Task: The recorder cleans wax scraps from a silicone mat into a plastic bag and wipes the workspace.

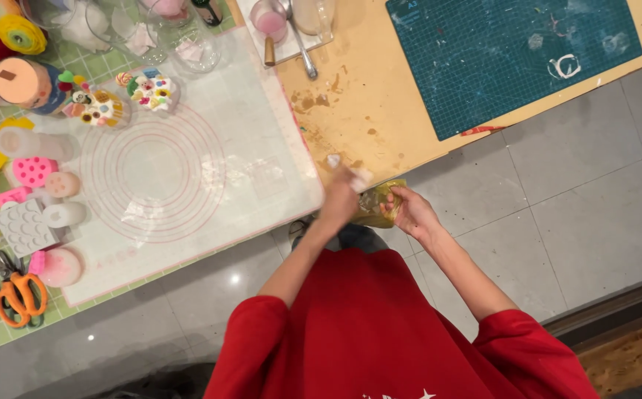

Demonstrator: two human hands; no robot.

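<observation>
Surface [380, 111]: tan board, stained brown near its front edge. White mat [210, 140] to my left, green cutting mat [513, 59] to my right. At the stained edge my left hand [339, 196] is closed on a white wad [354, 176], pressed to the board; motion-blurred. Right hand [409, 210] pinches a crinkled clear bag [376, 203], yellowish, just off the edge. Bag judged light, limp, likely slick; best gripped at the bunched rim. Wad soft, compressible

Crinkled yellowish clear packet [377, 205] at table edge [409, 159]
</observation>
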